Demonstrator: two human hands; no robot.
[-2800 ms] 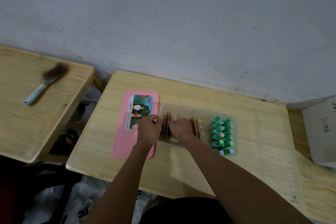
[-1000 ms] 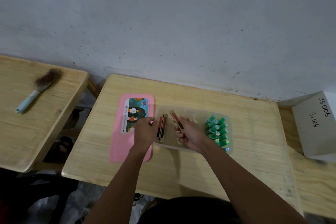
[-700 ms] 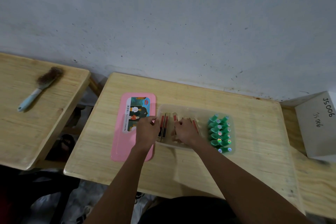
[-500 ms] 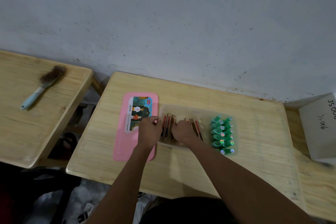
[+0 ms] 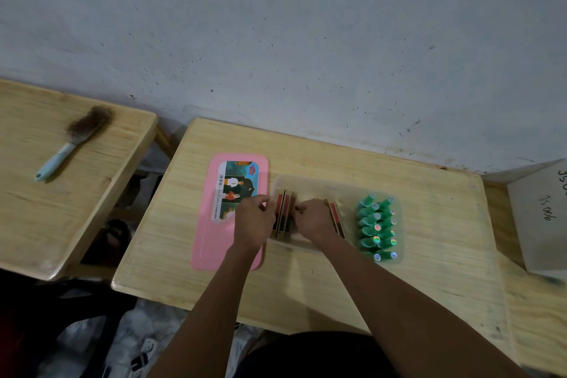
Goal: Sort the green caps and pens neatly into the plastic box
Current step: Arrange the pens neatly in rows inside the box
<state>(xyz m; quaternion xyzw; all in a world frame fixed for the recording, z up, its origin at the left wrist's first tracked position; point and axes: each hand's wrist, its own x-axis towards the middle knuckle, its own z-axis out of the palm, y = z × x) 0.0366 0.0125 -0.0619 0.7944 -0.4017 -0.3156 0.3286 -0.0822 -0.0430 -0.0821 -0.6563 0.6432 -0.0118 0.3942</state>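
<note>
A clear plastic box (image 5: 343, 186) lies on the wooden table. Several green caps (image 5: 376, 225) fill its right end in two neat rows. Several flat red-and-tan pens (image 5: 283, 215) stand on edge at its left end, and a few more pens (image 5: 336, 218) lean near the middle. My left hand (image 5: 253, 221) rests at the box's left rim, fingers pinching against the left group of pens. My right hand (image 5: 314, 219) is inside the box, fingertips pressing that same group from the right.
The pink box lid (image 5: 228, 212) with a picture label lies flat just left of the box. A brush (image 5: 72, 141) lies on a second table at the left. A white carton (image 5: 540, 215) stands at the right. The wall runs close behind the table.
One second ago my right hand held one pen lifted above the box. It has since lowered it in beside the left group, and both hands now press the pens together.
</note>
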